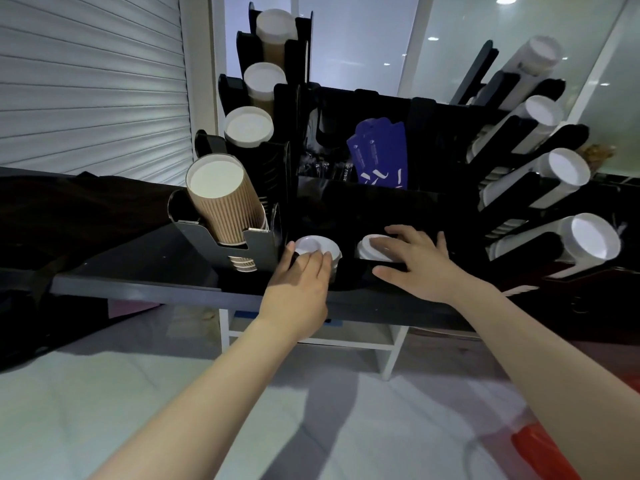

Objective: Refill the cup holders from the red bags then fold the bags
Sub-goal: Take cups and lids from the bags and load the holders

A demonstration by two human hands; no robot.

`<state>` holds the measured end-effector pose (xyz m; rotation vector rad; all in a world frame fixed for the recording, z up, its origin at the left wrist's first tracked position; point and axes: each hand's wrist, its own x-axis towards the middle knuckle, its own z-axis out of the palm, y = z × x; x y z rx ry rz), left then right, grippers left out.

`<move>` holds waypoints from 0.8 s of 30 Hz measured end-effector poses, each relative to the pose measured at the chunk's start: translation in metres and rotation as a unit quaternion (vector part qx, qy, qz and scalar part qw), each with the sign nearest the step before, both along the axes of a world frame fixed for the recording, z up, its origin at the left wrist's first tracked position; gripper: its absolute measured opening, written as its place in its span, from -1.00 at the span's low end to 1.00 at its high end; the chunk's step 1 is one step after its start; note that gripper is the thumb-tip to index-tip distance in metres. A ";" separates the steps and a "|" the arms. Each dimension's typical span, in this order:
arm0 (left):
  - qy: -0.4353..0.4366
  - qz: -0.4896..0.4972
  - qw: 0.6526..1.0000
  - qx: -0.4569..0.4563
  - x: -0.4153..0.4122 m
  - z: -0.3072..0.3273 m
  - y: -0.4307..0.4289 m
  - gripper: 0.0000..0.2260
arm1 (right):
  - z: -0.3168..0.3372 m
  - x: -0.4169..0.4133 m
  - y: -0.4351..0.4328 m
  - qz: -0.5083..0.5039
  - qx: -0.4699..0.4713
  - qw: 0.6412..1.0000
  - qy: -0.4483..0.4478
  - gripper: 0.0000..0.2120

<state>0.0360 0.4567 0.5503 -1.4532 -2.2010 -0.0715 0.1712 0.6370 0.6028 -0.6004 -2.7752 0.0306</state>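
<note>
Left hand (301,275) grips lids (311,244), right hand (419,268) flat

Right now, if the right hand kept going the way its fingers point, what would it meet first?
The right hand touches the white lids; past them, likely the black organiser wall, depth unclear.

I see a ribbed white shutter (90,81) filling the upper left, with frosted glass panels (450,46) to its right reflecting ceiling lights. A black worktop (138,278) crosses the middle, and a dark cloth (69,206) lies bunched on its left end. Further back, blue packets (377,157) stand upright, with dark sachets (322,168) just to their left. Under the worktop's front edge I make out a white frame (391,344) and a strip of blue tape (247,314). A pale sheet (104,393) covers the surface nearest me.
</note>
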 end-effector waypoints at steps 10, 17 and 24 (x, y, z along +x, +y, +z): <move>-0.019 -0.012 0.999 0.023 0.003 0.000 -0.001 -0.35 | 0.006 -0.007 -0.010 -0.010 0.058 0.996 -0.073 -0.49; -0.059 -0.059 0.995 0.059 0.000 0.000 -0.008 -0.31 | -0.001 0.001 -0.014 -0.011 0.057 0.995 -0.078 -0.42; -0.071 -0.079 0.991 0.086 0.015 0.016 -0.024 -0.31 | -0.009 0.011 -0.021 0.007 -0.009 0.999 0.032 -0.40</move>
